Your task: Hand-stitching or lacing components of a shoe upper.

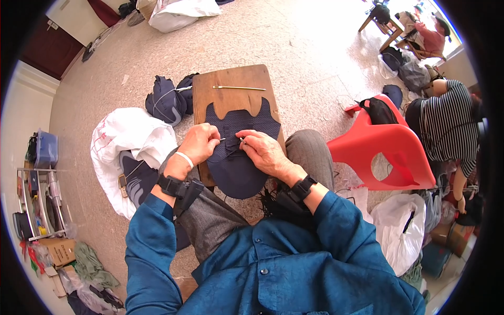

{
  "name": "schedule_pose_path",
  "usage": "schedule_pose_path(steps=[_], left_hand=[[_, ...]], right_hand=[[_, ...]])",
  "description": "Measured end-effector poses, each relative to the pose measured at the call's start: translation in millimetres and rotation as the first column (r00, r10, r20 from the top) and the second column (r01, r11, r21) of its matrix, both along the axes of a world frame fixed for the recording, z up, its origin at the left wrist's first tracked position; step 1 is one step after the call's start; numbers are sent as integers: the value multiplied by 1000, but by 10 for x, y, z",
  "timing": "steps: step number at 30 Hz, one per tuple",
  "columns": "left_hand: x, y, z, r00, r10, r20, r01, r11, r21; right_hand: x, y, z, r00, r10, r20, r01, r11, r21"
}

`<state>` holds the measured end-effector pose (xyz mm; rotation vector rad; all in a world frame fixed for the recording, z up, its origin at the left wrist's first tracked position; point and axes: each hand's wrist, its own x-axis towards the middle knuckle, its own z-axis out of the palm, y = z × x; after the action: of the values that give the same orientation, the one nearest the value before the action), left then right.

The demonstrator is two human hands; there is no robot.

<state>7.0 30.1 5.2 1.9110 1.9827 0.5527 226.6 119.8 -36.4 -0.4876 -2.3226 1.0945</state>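
Navy fabric [237,176], under left grip [197,145], right grip [266,153]

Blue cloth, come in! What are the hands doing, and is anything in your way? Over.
Left hand, right hand pinching something too small to identify. Blue cloth under them, on wooden surface. Gold rod beyond cloth, not touching.

One left hand [198,146], one right hand [265,152], one navy cloth piece [239,179] near centre. Toward twelve o'clock, one wooden stool [233,77], one thin rod [239,88]. One red chair [357,163] at three; three big white bags [131,128] at nine, eleven, four; probably two other people [452,118] at two and three.
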Motion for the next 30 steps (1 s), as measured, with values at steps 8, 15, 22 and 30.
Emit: schedule_pose_path(steps=[8, 15, 22, 30], left_hand=[[-14, 0, -15, 995, 43, 85, -36, 996, -82], [122, -67, -67, 989, 50, -141, -56, 998, -40], [64, 90, 47, 991, 49, -123, -74, 975, -211], [48, 190, 100, 989, 58, -138, -105, 926, -363]], right_hand=[[-1, -25, -20, 1000, -15, -22, 16, 999, 50], [-10, -46, 1, 1000, -8, -17, 10, 997, 82], [-10, -65, -8, 999, -7, -33, 9, 998, 65], [-5, -68, -10, 999, -14, -43, 17, 997, 79]])
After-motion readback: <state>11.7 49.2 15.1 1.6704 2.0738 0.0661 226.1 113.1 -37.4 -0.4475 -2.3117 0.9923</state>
